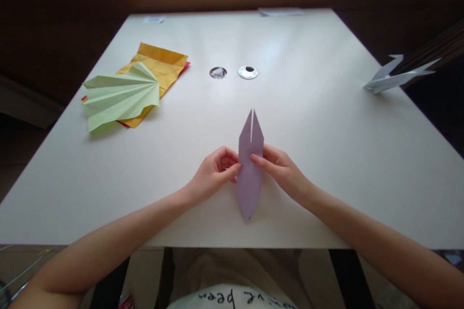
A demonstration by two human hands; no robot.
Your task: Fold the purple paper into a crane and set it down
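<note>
Both hands meet at the middle of a lilac fold (250, 169), a long narrow paper piece lying flat on the table (311, 120) just in front of the person. Its long axis runs straight away from the body: single point near the table edge, two split points at the far end, past the fingertips.

Left hand (213, 174): fingers curled, thumb and fingertips pinching the fold's left edge about mid-length. Mostly closed, gripping paper only.

Right hand (281, 169): index finger stretched out flat and pressing on the fold's right half, other fingers loosely bent behind it, thumb hidden. Cannot tell if it pinches the edge or only presses down.

Both hands sit at the same distance along the fold, one on each side, so neither is clearer nearer; the fold lies between them, touching both. The split tips stick out beyond the hands, the near tip pokes back toward the person between the wrists.

Elsewhere: far left of the left hand, a green fan (121, 96) lies on top of orange paper (163, 65), with a red sheet edge showing beneath. Straight ahead of the hands, well apart, two round discs (248, 72) sit side by side. Far right of the right hand, at the table's edge, a white folded bird (393, 77).
</note>
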